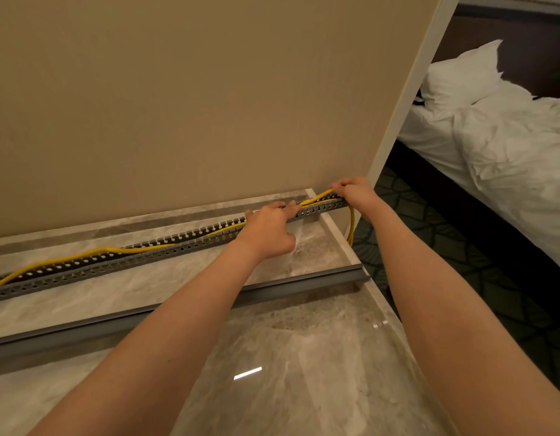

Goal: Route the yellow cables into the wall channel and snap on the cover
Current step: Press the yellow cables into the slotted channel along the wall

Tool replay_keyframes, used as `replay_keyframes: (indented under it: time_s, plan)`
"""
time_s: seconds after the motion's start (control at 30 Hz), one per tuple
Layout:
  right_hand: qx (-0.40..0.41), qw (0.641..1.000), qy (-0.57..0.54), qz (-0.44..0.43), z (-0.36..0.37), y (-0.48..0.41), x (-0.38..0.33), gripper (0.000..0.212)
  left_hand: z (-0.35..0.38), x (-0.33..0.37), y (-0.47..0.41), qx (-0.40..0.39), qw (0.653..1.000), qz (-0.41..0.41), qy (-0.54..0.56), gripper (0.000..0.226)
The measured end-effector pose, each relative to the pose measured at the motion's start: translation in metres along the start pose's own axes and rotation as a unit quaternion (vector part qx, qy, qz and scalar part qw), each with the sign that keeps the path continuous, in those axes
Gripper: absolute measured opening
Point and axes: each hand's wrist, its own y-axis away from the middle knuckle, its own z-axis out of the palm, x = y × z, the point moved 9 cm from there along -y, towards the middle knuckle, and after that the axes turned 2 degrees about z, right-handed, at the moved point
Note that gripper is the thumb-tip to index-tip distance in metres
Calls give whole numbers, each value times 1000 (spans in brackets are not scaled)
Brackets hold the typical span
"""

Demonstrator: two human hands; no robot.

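From the head camera, I am leaning over the marble tabletop (303,357), working at the far right end of the slotted grey channel (83,274) that runs along the foot of the wall (178,89). My right hand (354,193) is pinching the yellow cables (121,249) between curled fingers (338,185) right at the channel's end, where they are dropping over the tabletop's edge. My left hand (269,231) is reaching in just beside it, the front fingers (292,207) stretched out and pressing the cables down into the slot.

The cables are only partly seated. Further left they are riding up over the channel's slotted wall rather than lying inside it. The long grey cover (83,336) is lying loose on the tabletop, apart from the channel, not yet fitted.

My worry is that pulling too hard at the right end could lift the stretch I am pressing down. Any strand left across the wall would likely keep the cover from snapping shut, or get pinched under it.
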Motion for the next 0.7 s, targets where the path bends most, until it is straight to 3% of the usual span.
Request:
replay_keyframes:
  time_s: [0.33, 0.5, 0.57, 0.63, 0.7]
  plan:
    - [86, 992, -76, -49, -16, 9, -2, 22, 1, 3, 3, -9, 1000, 10, 3, 68]
    - [32, 999, 29, -32, -22, 20, 10, 22, 1, 2, 2, -18, 1000, 17, 18, 69]
    - [51, 995, 77, -28, -23, 24, 6, 22, 2, 0, 0, -33, 999, 19, 22, 70]
    - [83, 971, 218, -58, -16, 32, -15, 21, 3, 0, 0, -53, 998, 29, 28, 73]
    - [106, 924, 341, -135, 9, 49, -47, 21, -2, 0, 7, -44, 996, 38, 65, 73]
